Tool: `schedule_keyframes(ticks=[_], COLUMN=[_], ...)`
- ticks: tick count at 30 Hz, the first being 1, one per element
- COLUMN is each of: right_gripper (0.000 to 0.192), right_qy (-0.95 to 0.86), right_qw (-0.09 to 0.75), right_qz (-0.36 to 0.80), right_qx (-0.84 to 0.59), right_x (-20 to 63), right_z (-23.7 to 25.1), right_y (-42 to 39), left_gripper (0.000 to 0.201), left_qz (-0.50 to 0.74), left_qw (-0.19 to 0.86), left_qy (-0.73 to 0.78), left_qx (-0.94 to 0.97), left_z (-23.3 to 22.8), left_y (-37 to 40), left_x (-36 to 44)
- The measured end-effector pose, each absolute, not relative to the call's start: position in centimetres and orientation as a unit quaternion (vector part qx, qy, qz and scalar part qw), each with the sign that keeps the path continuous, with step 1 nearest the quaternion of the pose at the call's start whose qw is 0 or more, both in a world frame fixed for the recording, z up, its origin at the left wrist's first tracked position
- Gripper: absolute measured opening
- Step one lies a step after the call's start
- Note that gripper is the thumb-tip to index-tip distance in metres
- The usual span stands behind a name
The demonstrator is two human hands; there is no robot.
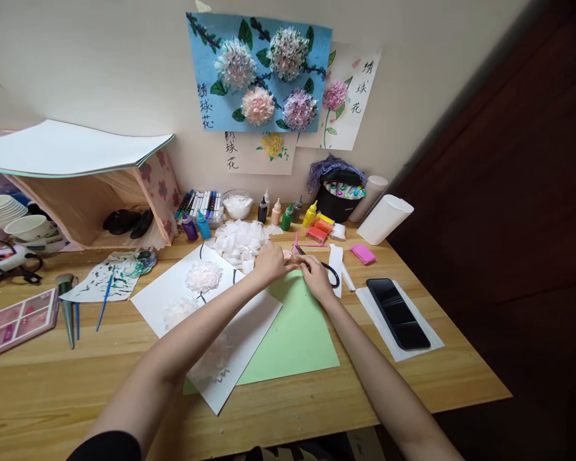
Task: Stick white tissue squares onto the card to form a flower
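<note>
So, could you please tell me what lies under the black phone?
A white paper sheet lies under the phone, on the table. The phone covers the sheet's middle, so any marks there cannot be seen.

Light wood-grain desk (413, 384) bearing a pale green sheet (297, 333) and a white sheet (249, 326) with white tissue flowers (204, 276) on black stems. Black phone (397, 312) on white paper (429, 339); pink block (363, 254); paint bottles (288, 214) in purple, blue, black, peach, green and yellow. Blue wall poster (259, 70) showing white, pink and lilac paper blooms with green leaves.
</note>
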State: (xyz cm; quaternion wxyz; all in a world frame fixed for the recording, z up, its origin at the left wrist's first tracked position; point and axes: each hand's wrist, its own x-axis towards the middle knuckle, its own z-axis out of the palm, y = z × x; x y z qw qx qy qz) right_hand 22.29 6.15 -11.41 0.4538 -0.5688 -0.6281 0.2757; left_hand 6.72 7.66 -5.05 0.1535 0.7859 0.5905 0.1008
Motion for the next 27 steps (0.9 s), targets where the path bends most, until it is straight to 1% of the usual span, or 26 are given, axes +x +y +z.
schedule_keyframes(ticks=[1, 3, 7, 10, 13, 18, 19, 21, 24, 27], right_gripper=[0.024, 0.025, 0.024, 0.024, 0.024, 0.010, 0.008, 0.012, 0.019, 0.020], right_qy=[-0.629, -0.628, -0.611, -0.589, -0.586, -0.641, -0.662, -0.710, -0.764, -0.796], right_qw=[0.456, 0.460, 0.480, 0.507, 0.528, 0.555, 0.550, 0.524, 0.458, 0.393], right_qz=[0.283, 0.302, 0.334, 0.327, 0.287, 0.158, 0.141, 0.115, 0.085, 0.058], right_qx=[-0.563, -0.551, -0.533, -0.538, -0.543, -0.505, -0.489, -0.457, -0.446, -0.457], right_x=[22.2, 22.0, 21.6, 21.2, 20.9, 21.3, 21.5, 22.0, 22.6, 22.8], right_z=[-11.6, -11.6, -11.1, -10.6, -10.1, -9.1, -8.9, -8.5, -8.1, -7.8], right_y=[6.2, 6.0, 5.4, 4.8, 4.1, 3.4, 3.5, 3.6, 3.9, 4.0], left_gripper=[0.056, 0.048, 0.042, 0.038, 0.030, 0.025, 0.024, 0.023, 0.019, 0.019], left_qz=[0.063, 0.038, 0.041, 0.035, 0.037, 0.069, 0.073, 0.074, 0.064, 0.053], left_qw=[0.136, 0.129, 0.148, 0.183, 0.219, 0.290, 0.309, 0.349, 0.396, 0.416], left_qy=[0.587, 0.582, 0.544, 0.502, 0.474, 0.431, 0.416, 0.384, 0.354, 0.357], left_qx=[0.795, 0.802, 0.825, 0.845, 0.852, 0.852, 0.852, 0.852, 0.845, 0.835], left_z=[-5.1, -5.3, -6.1, -6.7, -6.7, -5.6, -5.4, -4.9, -4.4, -4.1], left_y=[8.2, 9.2, 10.1, 10.0, 9.6, 9.0, 9.0, 8.9, 8.7, 8.5], left_x=[7.3, 7.9, 7.0, 5.8, 5.4, 5.7, 5.7, 5.6, 5.2, 5.1])
